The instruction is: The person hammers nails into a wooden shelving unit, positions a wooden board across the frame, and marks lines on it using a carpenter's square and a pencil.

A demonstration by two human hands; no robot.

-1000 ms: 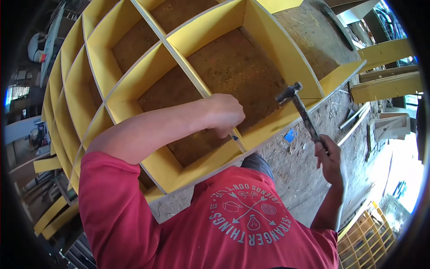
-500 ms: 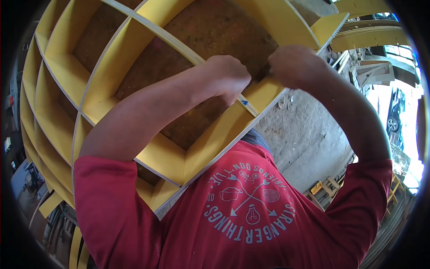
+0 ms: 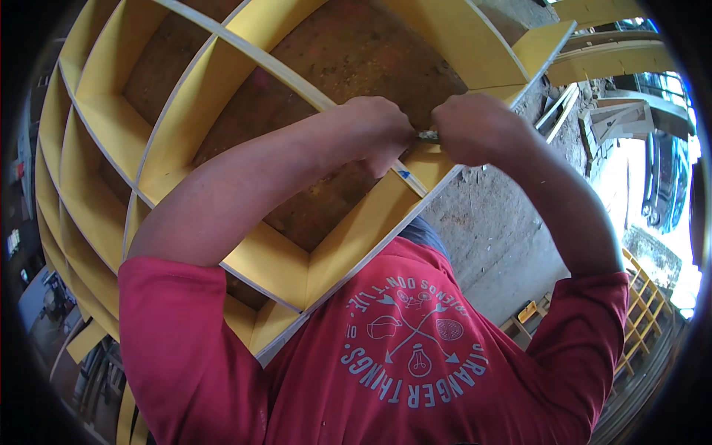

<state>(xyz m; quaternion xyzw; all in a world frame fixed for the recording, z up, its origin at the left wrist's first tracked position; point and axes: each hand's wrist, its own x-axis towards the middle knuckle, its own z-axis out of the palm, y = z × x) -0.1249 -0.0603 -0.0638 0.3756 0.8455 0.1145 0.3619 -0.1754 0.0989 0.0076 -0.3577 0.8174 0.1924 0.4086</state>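
Both my hands are closed over the near corner of a yellow wooden grid frame [image 3: 363, 222]. My left hand [image 3: 377, 132] is bent into a fist above a light wooden strip [image 3: 278, 70] that crosses the frame. Whatever its fingers hold is hidden from above. To its right, my right hand [image 3: 478, 130] is closed too, with its knuckles up. In the narrow gap between the fists shows a short, mottled grey-green piece [image 3: 428, 136], reaching to the right fist. Its kind cannot be made out. A blue mark [image 3: 404, 174] is on the strip's near end.
The frame's curved ribs [image 3: 141, 159] form deep compartments to the left, over a stained brown surface [image 3: 356, 59]. Grey concrete floor [image 3: 497, 215] lies to the right, with wood scraps [image 3: 615, 119] farther off. Another yellow lattice [image 3: 641, 311] stands at the lower right.
My right hand has moved slightly down and left, closer to the left fist, and is less blurred. The mottled piece between the fists now shows clearly. My left hand has barely moved.
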